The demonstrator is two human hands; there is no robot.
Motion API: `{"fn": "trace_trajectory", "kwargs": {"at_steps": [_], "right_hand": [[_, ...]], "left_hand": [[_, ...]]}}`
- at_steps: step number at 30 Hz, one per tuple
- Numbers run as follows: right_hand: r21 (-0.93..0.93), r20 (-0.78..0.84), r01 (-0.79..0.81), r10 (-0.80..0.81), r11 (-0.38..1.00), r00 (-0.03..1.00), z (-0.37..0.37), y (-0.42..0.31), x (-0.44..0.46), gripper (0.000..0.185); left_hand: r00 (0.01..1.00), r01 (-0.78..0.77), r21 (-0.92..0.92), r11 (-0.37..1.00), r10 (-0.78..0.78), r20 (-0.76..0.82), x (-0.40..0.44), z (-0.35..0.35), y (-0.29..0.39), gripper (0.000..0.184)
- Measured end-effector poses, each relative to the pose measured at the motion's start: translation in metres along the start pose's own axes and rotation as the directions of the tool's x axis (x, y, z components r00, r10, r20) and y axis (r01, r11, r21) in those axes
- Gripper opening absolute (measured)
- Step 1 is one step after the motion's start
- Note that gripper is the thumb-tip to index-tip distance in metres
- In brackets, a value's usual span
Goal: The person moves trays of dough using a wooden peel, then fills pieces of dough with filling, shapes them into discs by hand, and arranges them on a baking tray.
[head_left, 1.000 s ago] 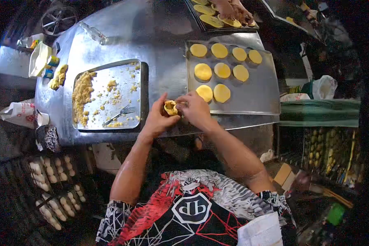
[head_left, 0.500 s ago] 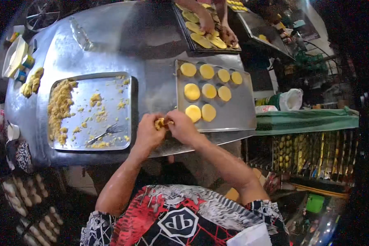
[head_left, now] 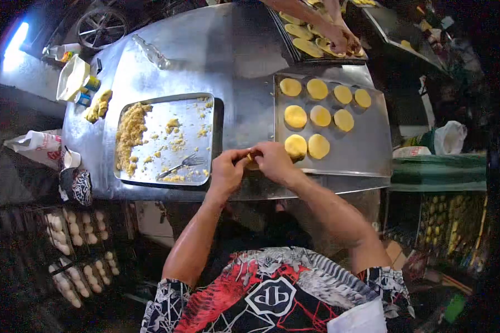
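My left hand (head_left: 229,171) and my right hand (head_left: 274,161) meet over the table's front edge, fingers closed around a small piece of yellow dough (head_left: 252,160). Most of that piece is hidden by my fingers. Right of them, a metal baking tray (head_left: 361,152) holds several flat round dough pieces (head_left: 320,116) in rows. Close to my left hand is a shallow metal pan (head_left: 190,119) with crumbly yellow filling (head_left: 131,133) heaped along its left side. A fork (head_left: 184,165) lies in the pan among scattered crumbs.
Across the table, another person's hands (head_left: 339,40) work over a dark tray of oval yellow pieces (head_left: 308,48). A clear bottle (head_left: 151,52) lies at the back. Along the left are a lump of dough (head_left: 99,106), a white container (head_left: 73,77) and a white cup (head_left: 71,159).
The view has swung left, so the table appears further right. My fingers have closed more over the dough, where crumbly filling showed before. The other person's hands have drawn together.
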State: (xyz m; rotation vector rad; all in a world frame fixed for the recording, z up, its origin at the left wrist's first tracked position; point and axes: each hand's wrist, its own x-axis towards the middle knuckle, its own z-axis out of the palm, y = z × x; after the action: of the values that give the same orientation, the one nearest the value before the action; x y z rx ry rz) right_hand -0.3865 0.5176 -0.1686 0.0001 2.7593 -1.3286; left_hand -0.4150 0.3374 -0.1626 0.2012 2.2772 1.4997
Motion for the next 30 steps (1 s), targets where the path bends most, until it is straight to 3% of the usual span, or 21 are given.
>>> {"fn": "trace_trajectory", "kwargs": {"at_steps": [3,4,7,8,10,12,15,16,19,20,21,23,25,26,29,30], "right_hand": [[-0.219,-0.095,0.059,-0.082,0.974,0.992,0.017,0.008,-0.002,0.025],[-0.324,-0.071,0.071,-0.100,0.943,0.992,0.014,0.006,-0.004,0.030],[-0.372,-0.209,0.123,-0.212,0.920,0.955,-0.004,-0.008,-0.042,0.038],[-0.440,-0.221,0.143,-0.261,0.886,0.940,-0.001,-0.006,-0.048,0.039],[-0.562,-0.220,0.169,-0.343,0.810,0.913,0.011,-0.002,-0.063,0.042],[-0.596,-0.167,0.130,-0.281,0.792,0.945,0.016,0.001,-0.062,0.043],[-0.501,-0.068,0.059,-0.107,0.864,0.992,-0.007,-0.007,-0.042,0.043],[-0.441,-0.021,0.026,-0.039,0.897,0.999,-0.015,-0.010,-0.032,0.042],[-0.529,-0.141,-0.018,-0.067,0.849,0.988,0.004,-0.014,-0.019,0.038],[-0.524,-0.224,-0.006,-0.131,0.851,0.966,0.013,-0.014,-0.018,0.031],[-0.386,-0.153,-0.094,0.036,0.918,0.988,0.009,-0.024,-0.015,0.031],[-0.100,0.021,-0.346,0.349,0.933,0.937,-0.012,-0.047,-0.025,0.031],[0.436,-0.100,-0.286,0.362,0.853,0.927,-0.015,-0.048,-0.049,0.032],[0.664,-0.161,-0.175,0.367,0.727,0.916,-0.018,-0.047,-0.059,0.033],[0.545,-0.016,-0.310,0.380,0.779,0.925,-0.053,-0.017,-0.088,0.034],[0.411,-0.067,-0.292,0.348,0.864,0.935,-0.054,0.026,-0.101,0.035]], "left_hand": [[0.967,-0.201,0.501,0.842,0.253,-0.037,-0.001,0.007,-0.005,0.033],[0.964,-0.198,0.498,0.844,0.261,-0.058,-0.009,0.011,-0.008,0.043],[0.848,-0.385,0.743,0.548,0.528,0.049,-0.030,0.013,-0.014,0.050],[0.877,-0.388,0.729,0.564,0.469,0.105,-0.034,0.013,-0.021,0.062],[0.861,-0.395,0.815,0.423,0.480,0.168,-0.039,0.016,-0.018,0.062],[0.847,-0.407,0.861,0.306,0.479,0.230,-0.032,0.014,-0.018,0.058],[0.914,-0.400,0.785,0.472,0.272,0.302,-0.017,-0.008,0.018,0.048],[0.926,-0.366,0.611,0.702,0.342,0.163,0.005,-0.015,0.007,0.038],[0.958,-0.263,0.626,0.734,0.274,0.081,0.008,-0.019,0.004,0.033],[0.931,-0.301,0.612,0.732,0.363,0.023,0.004,-0.018,0.007,0.029],[0.932,-0.330,0.503,0.799,0.359,0.042,0.007,-0.020,0.001,0.028],[0.927,-0.376,0.250,0.893,0.358,0.114,0.013,-0.018,-0.012,0.026],[0.967,-0.202,-0.097,0.975,0.215,0.140,0.000,-0.013,0.022,0.028],[0.945,-0.275,-0.071,0.959,0.283,0.166,-0.003,-0.008,0.030,0.041],[0.841,-0.490,-0.063,0.869,0.491,0.227,0.000,0.040,0.029,0.050],[0.798,-0.568,-0.002,0.823,0.551,0.245,-0.001,0.051,0.039,0.051]]}}
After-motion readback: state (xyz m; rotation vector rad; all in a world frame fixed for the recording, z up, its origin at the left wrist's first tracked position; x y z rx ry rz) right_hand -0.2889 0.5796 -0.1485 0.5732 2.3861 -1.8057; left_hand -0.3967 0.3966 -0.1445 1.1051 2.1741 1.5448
